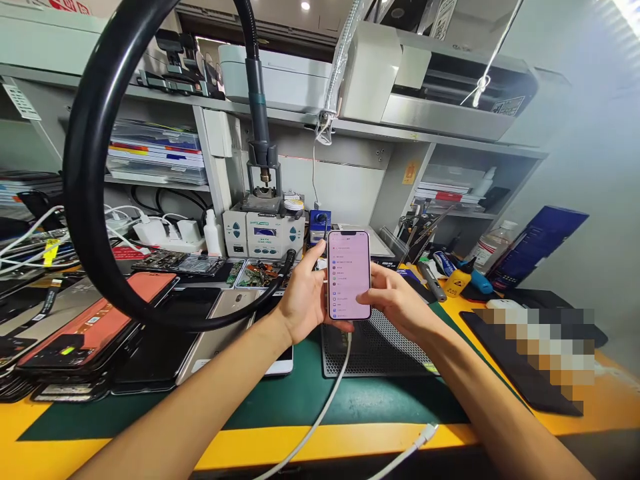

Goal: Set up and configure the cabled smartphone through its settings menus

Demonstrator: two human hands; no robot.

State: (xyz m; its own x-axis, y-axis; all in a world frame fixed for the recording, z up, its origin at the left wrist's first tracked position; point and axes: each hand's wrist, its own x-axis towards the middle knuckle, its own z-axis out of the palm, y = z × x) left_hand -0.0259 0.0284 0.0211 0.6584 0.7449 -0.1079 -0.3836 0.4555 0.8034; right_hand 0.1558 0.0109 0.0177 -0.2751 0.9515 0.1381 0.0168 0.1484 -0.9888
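A smartphone (pixel 349 275) is held upright over the bench, its lit pinkish screen showing a list with small coloured icons. My left hand (pixel 305 290) is wrapped round its left side and lower edge, thumb along the left edge. At the right side, my right hand (pixel 395 297) has its thumb on the lower part of the screen, and its other fingers curl by the edge, partly hidden. A white cable (pixel 333 383) runs up to the phone's bottom end. Below the phone lies a dark perforated mat (pixel 385 353) on the green work mat (pixel 295 407).
Stacked phones and phone parts (pixel 125 320) cover the left side. A thick black hose (pixel 85 173) loops in front of the rework station (pixel 263 233). On the right are a yellow bottle (pixel 457 280) and a black pad (pixel 520 367). A loose cable plug (pixel 425 435) lies near the front edge.
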